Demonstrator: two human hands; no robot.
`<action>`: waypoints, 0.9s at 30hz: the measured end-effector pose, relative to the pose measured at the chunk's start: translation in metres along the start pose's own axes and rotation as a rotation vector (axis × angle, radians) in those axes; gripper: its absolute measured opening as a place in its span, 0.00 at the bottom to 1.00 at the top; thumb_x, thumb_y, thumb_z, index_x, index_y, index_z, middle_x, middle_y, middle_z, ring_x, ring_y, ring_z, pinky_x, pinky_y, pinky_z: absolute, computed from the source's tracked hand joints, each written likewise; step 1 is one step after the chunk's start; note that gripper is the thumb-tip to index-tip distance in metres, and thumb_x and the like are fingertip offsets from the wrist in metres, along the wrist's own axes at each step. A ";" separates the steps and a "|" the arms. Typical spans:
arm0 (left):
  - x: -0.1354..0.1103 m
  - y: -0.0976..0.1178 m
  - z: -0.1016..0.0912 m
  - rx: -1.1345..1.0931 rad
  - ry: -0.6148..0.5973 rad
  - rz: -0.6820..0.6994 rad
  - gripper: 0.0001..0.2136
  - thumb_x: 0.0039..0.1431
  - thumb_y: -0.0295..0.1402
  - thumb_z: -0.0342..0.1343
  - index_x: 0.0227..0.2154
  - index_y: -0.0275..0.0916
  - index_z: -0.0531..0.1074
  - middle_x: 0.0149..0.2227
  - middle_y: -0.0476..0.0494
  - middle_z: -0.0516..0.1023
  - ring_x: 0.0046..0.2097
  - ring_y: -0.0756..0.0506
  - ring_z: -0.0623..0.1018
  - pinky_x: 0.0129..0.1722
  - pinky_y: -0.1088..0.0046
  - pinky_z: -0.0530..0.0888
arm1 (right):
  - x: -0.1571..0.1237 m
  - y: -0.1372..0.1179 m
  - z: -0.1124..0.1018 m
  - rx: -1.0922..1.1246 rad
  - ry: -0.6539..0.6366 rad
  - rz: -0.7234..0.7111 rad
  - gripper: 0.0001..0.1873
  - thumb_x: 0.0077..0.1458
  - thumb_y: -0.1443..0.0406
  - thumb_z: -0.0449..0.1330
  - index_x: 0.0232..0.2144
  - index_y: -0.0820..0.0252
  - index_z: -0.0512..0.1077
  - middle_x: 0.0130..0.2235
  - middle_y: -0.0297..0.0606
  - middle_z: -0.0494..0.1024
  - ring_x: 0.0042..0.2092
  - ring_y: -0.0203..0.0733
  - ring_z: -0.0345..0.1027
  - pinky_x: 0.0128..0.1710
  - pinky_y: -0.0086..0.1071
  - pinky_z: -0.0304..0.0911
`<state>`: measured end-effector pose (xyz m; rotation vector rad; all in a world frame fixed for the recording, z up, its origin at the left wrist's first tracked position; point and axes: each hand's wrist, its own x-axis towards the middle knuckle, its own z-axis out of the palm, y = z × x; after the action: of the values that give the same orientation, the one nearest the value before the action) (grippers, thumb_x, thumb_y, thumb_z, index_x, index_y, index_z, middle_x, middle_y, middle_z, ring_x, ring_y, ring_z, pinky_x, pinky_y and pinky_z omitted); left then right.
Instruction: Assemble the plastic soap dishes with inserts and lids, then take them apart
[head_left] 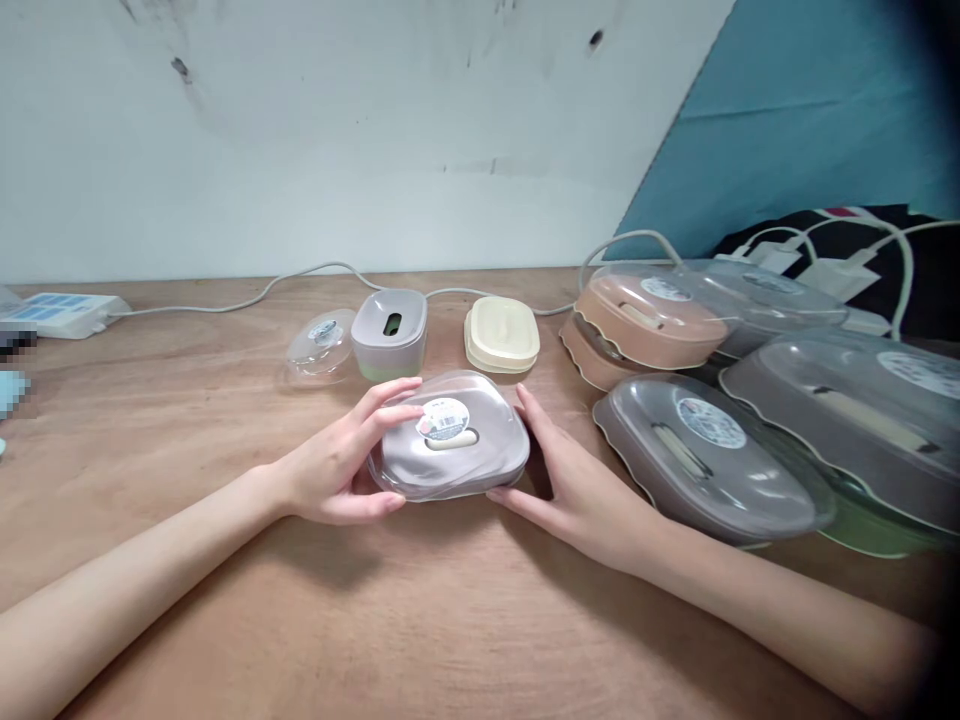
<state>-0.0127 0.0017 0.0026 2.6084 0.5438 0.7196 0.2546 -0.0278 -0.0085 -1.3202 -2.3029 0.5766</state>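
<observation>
A lilac plastic tissue box point(495, 425) with a slotted top, a clear cover and a round printed label sits in front of me, tilted slightly. My left hand point(345, 455) grips its left side, thumb at the near corner and fingers over the top by the label. On the opposite side, my right hand point(566, 475) holds the right edge between thumb and fingers. Just behind it stands a deeper lilac box point(388, 335) with a dark slot and a greenish lower part. A cream lidded piece point(502, 335) lies to its right, and a clear cover point(322, 345) to its left.
Grey covered boxes point(712, 455) and peach ones point(652, 310) are piled at the right, close to my right forearm. A white cable point(262, 295) runs along the wall from a white power strip point(64, 315) at the left. White plugs point(832, 270) stand behind the pile.
</observation>
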 end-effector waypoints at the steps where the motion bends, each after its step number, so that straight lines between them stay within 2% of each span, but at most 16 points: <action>1: 0.000 0.000 0.000 -0.012 -0.006 -0.012 0.31 0.54 0.37 0.54 0.58 0.39 0.48 0.60 0.30 0.49 0.63 0.33 0.49 0.56 0.47 0.58 | 0.000 0.000 0.000 0.000 -0.002 -0.001 0.48 0.51 0.56 0.56 0.63 0.66 0.32 0.63 0.53 0.50 0.64 0.52 0.42 0.59 0.52 0.48; 6: 0.001 0.001 -0.001 -0.098 -0.052 -0.086 0.28 0.56 0.36 0.53 0.57 0.38 0.50 0.60 0.30 0.49 0.63 0.34 0.49 0.57 0.50 0.59 | 0.001 -0.001 -0.002 0.007 -0.013 -0.013 0.48 0.51 0.57 0.56 0.63 0.67 0.33 0.64 0.52 0.50 0.64 0.51 0.41 0.60 0.50 0.48; 15: 0.004 0.006 0.000 -0.119 -0.024 -0.042 0.29 0.54 0.35 0.54 0.58 0.37 0.51 0.60 0.30 0.51 0.63 0.34 0.48 0.58 0.50 0.57 | 0.000 0.001 -0.001 0.013 -0.005 -0.055 0.49 0.50 0.57 0.57 0.63 0.62 0.32 0.63 0.50 0.53 0.63 0.51 0.47 0.58 0.50 0.52; 22: 0.005 0.009 0.001 -0.105 -0.019 -0.078 0.32 0.51 0.36 0.60 0.57 0.40 0.51 0.60 0.31 0.51 0.63 0.33 0.49 0.57 0.48 0.58 | 0.001 0.001 -0.002 0.016 -0.007 -0.094 0.45 0.50 0.58 0.58 0.63 0.57 0.38 0.63 0.45 0.55 0.62 0.49 0.49 0.58 0.47 0.53; 27: 0.006 0.013 0.000 -0.143 -0.045 -0.115 0.31 0.52 0.34 0.59 0.56 0.41 0.51 0.60 0.31 0.51 0.64 0.33 0.48 0.56 0.46 0.59 | 0.002 0.000 -0.002 0.051 -0.004 -0.062 0.45 0.49 0.59 0.60 0.62 0.55 0.40 0.63 0.44 0.54 0.62 0.48 0.49 0.59 0.46 0.52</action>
<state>-0.0050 -0.0063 0.0110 2.4333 0.6006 0.6374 0.2550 -0.0254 -0.0068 -1.2207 -2.3081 0.6138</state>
